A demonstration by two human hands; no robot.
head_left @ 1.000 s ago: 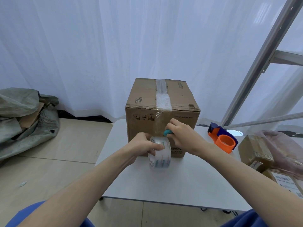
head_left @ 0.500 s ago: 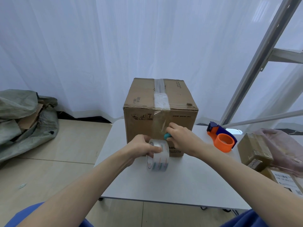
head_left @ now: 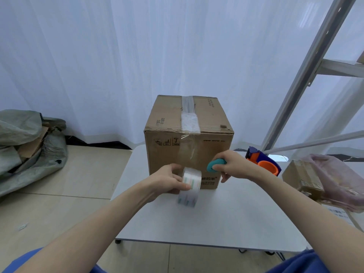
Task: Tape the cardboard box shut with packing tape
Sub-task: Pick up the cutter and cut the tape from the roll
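A brown cardboard box (head_left: 167, 158) stands upright on the white table (head_left: 216, 219), its top flaps down. Clear tape runs along the top seam and down the front face. My left hand (head_left: 167, 181) grips a clear tape roll (head_left: 190, 187) in front of the box's lower front. A strip of tape reaches from the roll up the box face. My right hand (head_left: 233, 166) holds a small teal cutter (head_left: 214, 164) just right of that strip, close to the box front.
An orange and blue tape dispenser (head_left: 264, 161) lies on the table right of the box. Small cardboard parcels (head_left: 303, 178) and a pink plastic bag (head_left: 338, 182) sit at the right edge. A metal ladder (head_left: 307, 75) leans behind. Grey sacks (head_left: 29, 146) lie on the floor at left.
My right hand has pulled the teal cutter to the right, away from the tape strip, so the cutter now shows. My left hand and the roll have shifted slightly down.
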